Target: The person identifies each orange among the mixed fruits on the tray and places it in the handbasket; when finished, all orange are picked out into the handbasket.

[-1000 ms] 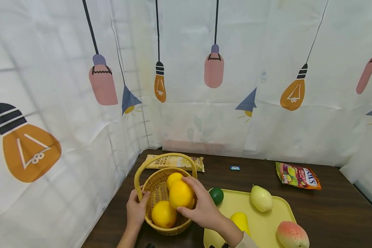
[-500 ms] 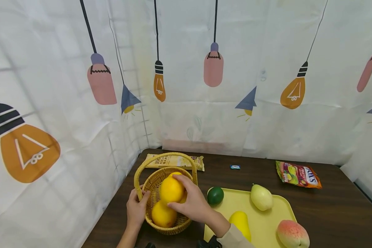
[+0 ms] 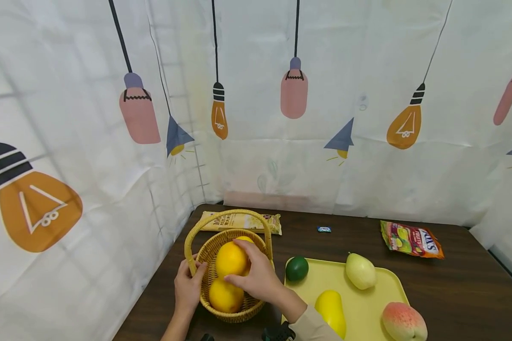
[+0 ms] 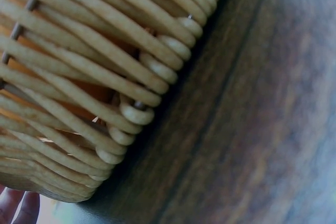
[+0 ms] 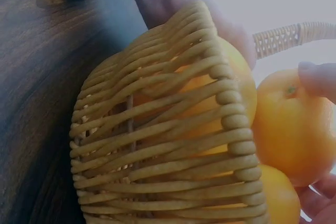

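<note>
In the head view a wicker basket (image 3: 234, 318) with a tall arched handle (image 3: 234, 211) stands on the dark table. My left hand (image 3: 187, 286) holds the basket's left side by the foot of the handle. Between thumb and fingers, my right hand (image 3: 262, 279) grips an orange (image 3: 230, 259) over the basket. A second orange (image 3: 225, 297) lies in front of it inside the basket, and another yellow-orange fruit (image 3: 245, 238) shows partly behind. In the right wrist view the held orange (image 5: 294, 129) is above the basket rim. The left wrist view is filled by basket weave (image 4: 105, 61).
Right of the basket, a yellow tray (image 3: 362, 308) bears a dark green fruit (image 3: 297, 269), a pale pear (image 3: 361, 271), a yellow fruit (image 3: 332, 312) and a peach (image 3: 404, 322). Behind lie a long yellow packet (image 3: 243, 223), a small blue wrapper (image 3: 324, 229) and a candy bag (image 3: 411, 240).
My right hand has moved left and slightly down with the orange, bringing it further over the basket. The left hand has stayed on the basket.
</note>
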`<state>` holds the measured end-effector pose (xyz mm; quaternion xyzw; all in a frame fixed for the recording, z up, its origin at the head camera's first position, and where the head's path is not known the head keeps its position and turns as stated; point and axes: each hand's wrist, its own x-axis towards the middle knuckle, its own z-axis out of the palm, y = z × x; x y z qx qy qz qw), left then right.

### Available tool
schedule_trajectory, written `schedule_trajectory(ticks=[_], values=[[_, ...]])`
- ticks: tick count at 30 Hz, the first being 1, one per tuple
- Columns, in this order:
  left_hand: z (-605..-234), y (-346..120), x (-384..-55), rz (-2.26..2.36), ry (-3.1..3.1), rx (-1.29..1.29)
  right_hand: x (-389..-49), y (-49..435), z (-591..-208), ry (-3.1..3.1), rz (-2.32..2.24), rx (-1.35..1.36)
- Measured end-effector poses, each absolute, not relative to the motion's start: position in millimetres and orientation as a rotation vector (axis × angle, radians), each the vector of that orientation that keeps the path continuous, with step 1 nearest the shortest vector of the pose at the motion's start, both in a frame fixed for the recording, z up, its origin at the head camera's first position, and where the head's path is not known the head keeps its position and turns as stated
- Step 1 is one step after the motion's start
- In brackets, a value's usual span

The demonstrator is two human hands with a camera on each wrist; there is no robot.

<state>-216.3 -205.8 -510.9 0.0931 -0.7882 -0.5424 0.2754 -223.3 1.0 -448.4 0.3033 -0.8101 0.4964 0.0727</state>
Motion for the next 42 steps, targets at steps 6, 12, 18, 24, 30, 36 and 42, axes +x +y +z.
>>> schedule_trajectory(ticks=[6,12,18,24,30,36,42], values=[[-511.0,-204.4,-217.4,-1.462,-2.114,0.243,-223.6,4.9,-448.5,-2.464,1.491,0.851],[-509.8,-204.5,-216.8,-1.468,-2.122,0.251,-223.9,10.4,-451.8,-2.476,1.471,0.809],[-509.6,-205.5,-215.8,-1.489,-2.140,0.247,-216.8,15.2,-454.0,-2.503,1.507,0.805],[-508.4,-205.5,-216.4,-1.518,-2.158,0.283,-201.2,26.8,-454.8,-2.477,1.557,0.764],[-507.3,-205.1,-216.5,-1.549,-2.133,0.286,-188.9,37.9,-454.8,-2.407,1.616,0.792],[-506.1,-204.5,-215.2,-1.570,-2.127,0.277,-178.6,46.1,-446.3,-2.384,1.671,0.798],[-507.0,-204.1,-215.0,-1.555,-2.157,0.294,-169.3,56.1,-432.3,-2.356,1.752,0.821]])
